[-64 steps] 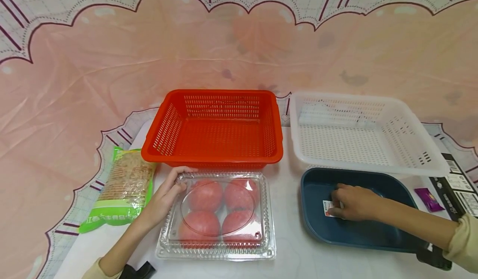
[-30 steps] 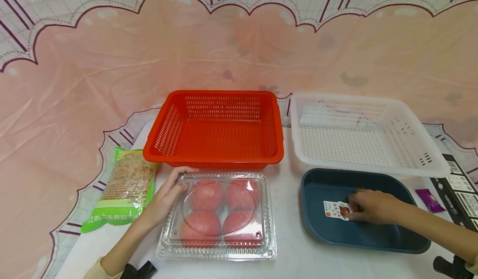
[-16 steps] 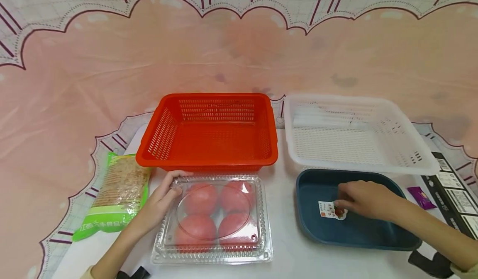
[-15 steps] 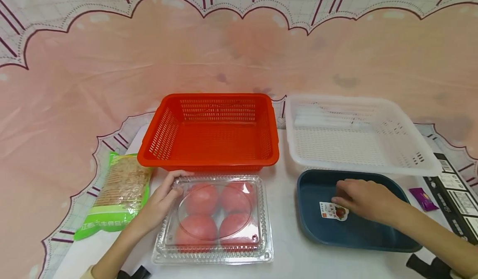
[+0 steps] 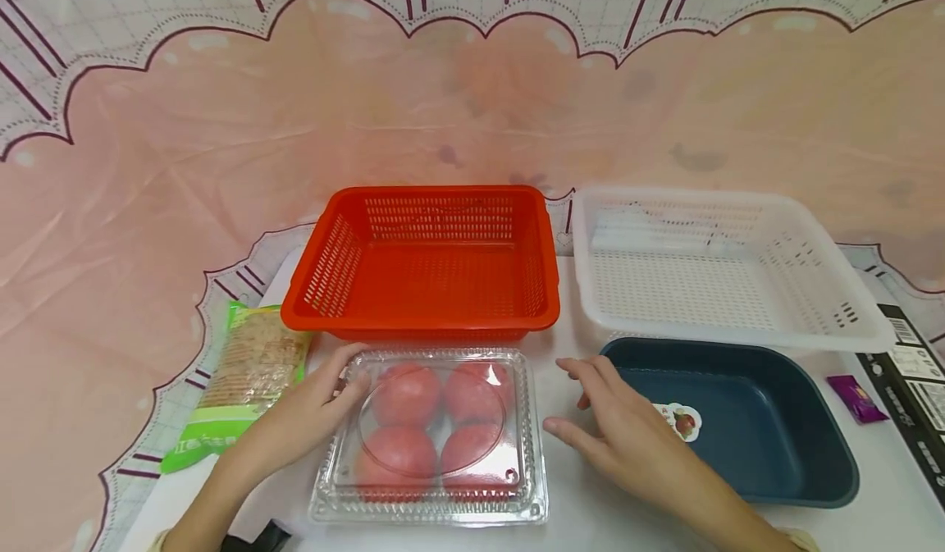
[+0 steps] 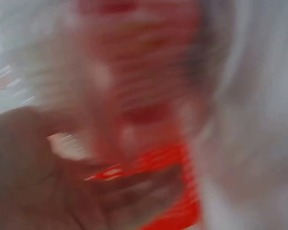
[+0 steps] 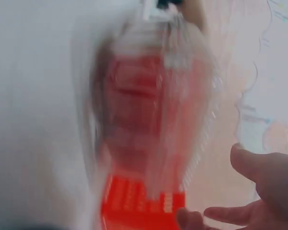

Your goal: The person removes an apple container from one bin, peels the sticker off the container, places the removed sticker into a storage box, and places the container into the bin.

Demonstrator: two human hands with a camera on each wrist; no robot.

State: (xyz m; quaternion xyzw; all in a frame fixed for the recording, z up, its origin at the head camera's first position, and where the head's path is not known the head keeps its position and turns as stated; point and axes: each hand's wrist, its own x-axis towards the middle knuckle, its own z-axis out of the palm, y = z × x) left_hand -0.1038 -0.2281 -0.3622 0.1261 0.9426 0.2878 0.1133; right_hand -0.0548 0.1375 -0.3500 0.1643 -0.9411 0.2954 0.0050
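A clear plastic clamshell box (image 5: 430,513) of red round fruits (image 5: 406,396) lies in the middle of the table, lid on. My left hand (image 5: 313,412) touches its far left corner, thumb along the lid's side and fingers extended. To the right of the box, my right hand (image 5: 623,425) hovers with fingers spread, holding nothing. Behind that hand is the dark blue tray (image 5: 768,429), and in it a white label (image 5: 685,422) with a fruit picture, partly hidden by the hand. Both wrist views are blurred; the right wrist view shows the fingers (image 7: 235,213) apart from the box.
A red basket (image 5: 443,322) stands behind the box, a white basket (image 5: 738,335) behind the tray. A green-edged food bag (image 5: 236,384) lies at the left. At the right are a small purple packet (image 5: 856,399) and a black-and-white printed strip (image 5: 911,396).
My right hand has left the label in the blue tray and moved left toward the clamshell box, its fingers spreading. My left hand has stayed at the box's corner.
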